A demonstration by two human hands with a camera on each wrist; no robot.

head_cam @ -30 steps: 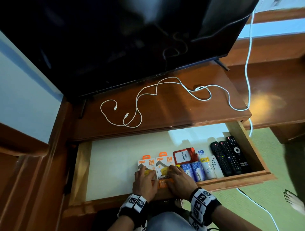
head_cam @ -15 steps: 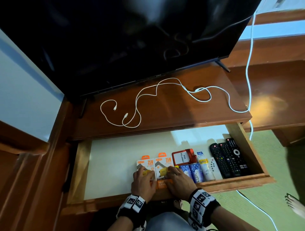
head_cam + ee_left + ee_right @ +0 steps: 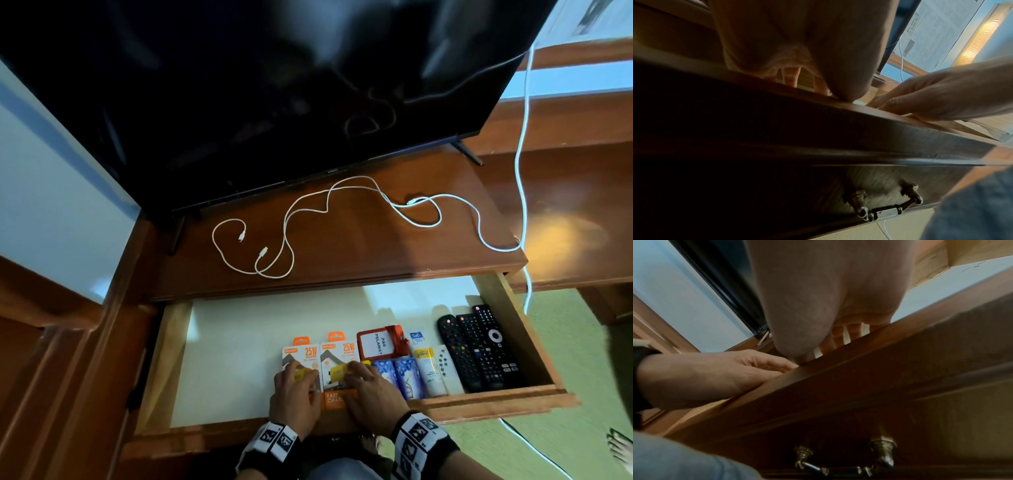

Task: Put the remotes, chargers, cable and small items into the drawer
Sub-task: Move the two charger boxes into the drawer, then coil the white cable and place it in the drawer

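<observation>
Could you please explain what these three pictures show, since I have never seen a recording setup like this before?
There is no machine here: a person works with bare hands and wears three cameras. The large picture comes from the head, looking down. The other two come from the wrists, looking along each hand from below the drawer front, so they mostly show palm, wood and the brass handle.

The open drawer already holds three black remotes, two orange charger boxes, a red card holder, and some small tubes and packets. The left hand and right hand lie over the charger boxes, fingers fairly flat, seemingly squaring them up rather than gripping.

A white cable is not yet in the drawer; it lies on the wooden shelf below the television.
</observation>
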